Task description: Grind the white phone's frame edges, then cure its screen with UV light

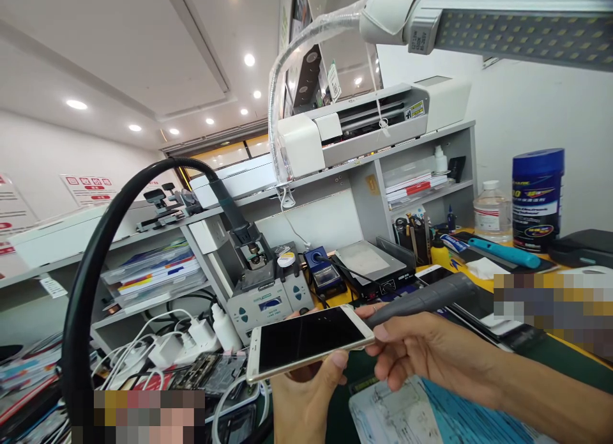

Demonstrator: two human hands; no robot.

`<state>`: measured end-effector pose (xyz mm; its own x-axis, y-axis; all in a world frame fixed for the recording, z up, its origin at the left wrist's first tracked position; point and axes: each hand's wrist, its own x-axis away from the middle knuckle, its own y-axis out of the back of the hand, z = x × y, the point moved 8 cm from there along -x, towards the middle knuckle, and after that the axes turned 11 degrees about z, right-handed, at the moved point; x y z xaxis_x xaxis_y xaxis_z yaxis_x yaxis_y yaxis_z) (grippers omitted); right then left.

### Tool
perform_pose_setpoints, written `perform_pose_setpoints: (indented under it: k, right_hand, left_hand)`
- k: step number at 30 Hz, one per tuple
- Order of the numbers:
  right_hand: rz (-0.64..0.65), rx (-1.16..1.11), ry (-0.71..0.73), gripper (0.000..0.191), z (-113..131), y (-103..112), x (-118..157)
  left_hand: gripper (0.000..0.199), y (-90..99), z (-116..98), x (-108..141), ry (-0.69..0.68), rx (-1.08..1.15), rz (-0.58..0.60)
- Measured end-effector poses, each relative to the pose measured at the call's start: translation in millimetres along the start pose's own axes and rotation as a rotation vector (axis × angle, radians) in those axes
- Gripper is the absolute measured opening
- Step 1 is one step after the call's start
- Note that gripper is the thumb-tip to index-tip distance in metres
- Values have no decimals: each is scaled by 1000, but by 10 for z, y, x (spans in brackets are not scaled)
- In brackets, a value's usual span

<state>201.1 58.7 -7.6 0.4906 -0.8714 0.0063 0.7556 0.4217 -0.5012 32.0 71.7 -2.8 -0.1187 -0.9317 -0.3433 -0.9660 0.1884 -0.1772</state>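
A white-framed smartphone [309, 338] with a dark screen is held above the workbench, screen up and tilted. From below, my left hand [309, 390] grips it, with the thumb along the near edge and fingertips showing past the far edge. My right hand [421, 345] has its thumb and fingers closed at the phone's right end. Just behind that hand lies a dark grey tapered tube [426, 298]. A printed sheet [393, 409] and a blue mat [479, 412] are underneath, partly covered by my right forearm.
A thick black hose [79, 297] arches on the left beside the grey rework station [272, 303]. White chargers and cables [167, 348] crowd the bench. Shelves [373, 195] carry a white machine [354, 128]. A blue canister [537, 201] stands right; an LED lamp [522, 32] hangs overhead.
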Motion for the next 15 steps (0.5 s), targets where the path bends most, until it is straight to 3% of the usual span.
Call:
perform_pose_setpoints:
  k: [8, 15]
  right_hand:
    - [-77, 165, 83, 39, 110, 13, 11]
    - [-101, 284, 91, 59, 81, 62, 40]
  left_hand:
    - [90, 20, 28, -37, 20, 47, -23]
    - [82, 29, 29, -37, 16, 44, -57]
